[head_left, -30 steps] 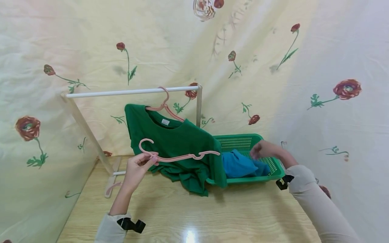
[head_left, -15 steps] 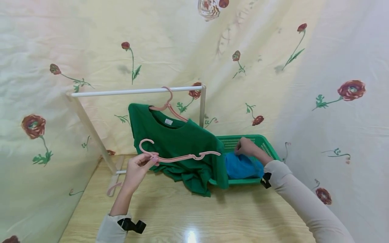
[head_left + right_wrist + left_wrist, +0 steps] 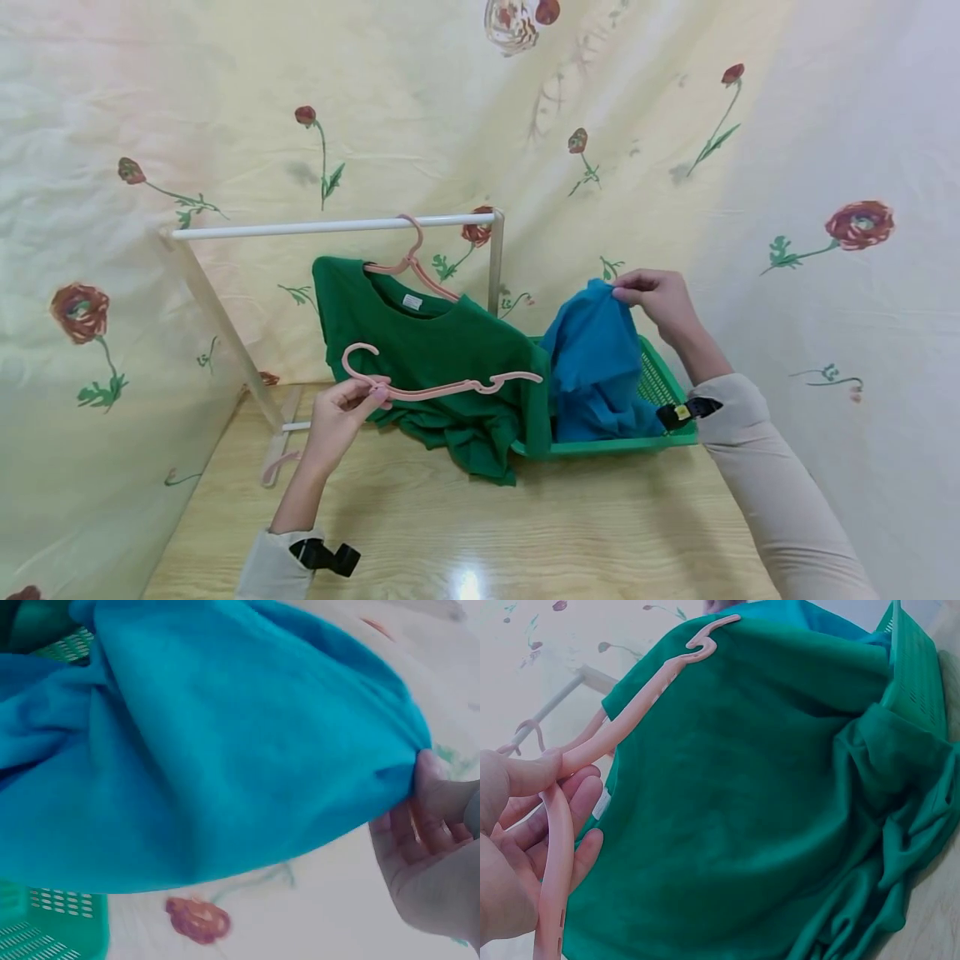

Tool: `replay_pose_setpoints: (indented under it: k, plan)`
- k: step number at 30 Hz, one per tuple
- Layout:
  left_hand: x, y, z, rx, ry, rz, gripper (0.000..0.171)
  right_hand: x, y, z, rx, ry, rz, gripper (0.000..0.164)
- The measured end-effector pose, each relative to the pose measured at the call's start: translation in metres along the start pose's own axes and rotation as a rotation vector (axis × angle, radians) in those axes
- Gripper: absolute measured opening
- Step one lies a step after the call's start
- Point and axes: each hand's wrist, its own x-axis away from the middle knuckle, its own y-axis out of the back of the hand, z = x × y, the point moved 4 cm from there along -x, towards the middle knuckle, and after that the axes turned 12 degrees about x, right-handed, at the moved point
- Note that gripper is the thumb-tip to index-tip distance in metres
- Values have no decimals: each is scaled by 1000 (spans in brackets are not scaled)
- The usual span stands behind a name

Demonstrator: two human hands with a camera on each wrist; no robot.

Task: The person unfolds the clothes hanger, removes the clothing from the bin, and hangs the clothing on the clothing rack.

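My left hand [image 3: 347,417] pinches a pink clothes hanger [image 3: 442,390] near the base of its hook, in front of a green T-shirt [image 3: 427,350]. That shirt hangs by another pink hanger [image 3: 412,250] from the white rail, and its right sleeve droops over the basket's edge. My right hand [image 3: 660,304] pinches the top of a blue garment [image 3: 600,358] between thumb and fingers. Raised into a peak, the blue cloth still has its lower part inside the green basket [image 3: 663,375]. In the right wrist view, the blue garment [image 3: 225,750] stretches away from my fingertips.
The drying rack has a white rail [image 3: 300,227] on wooden posts, at the back left of the wooden table [image 3: 480,533]. Part of a pink hanger [image 3: 279,467] shows by the rack's left foot. Flowered cloth [image 3: 420,83] encloses the back and sides.
My right hand has gone from over the basket down to the blue garment, taken hold of it and raised part of it. The left hand with its hanger has stayed in place.
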Motion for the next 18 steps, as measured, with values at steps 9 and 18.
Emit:
replay_pose_setpoints:
  k: [9, 18]
  plan:
    - [6, -2, 0, 5, -1, -10, 19, 17, 10, -17, 38, 105, 362, 19]
    - [11, -4, -1, 6, -1, -9, 21, 57, -25, -52, 135, 125, 853, 11]
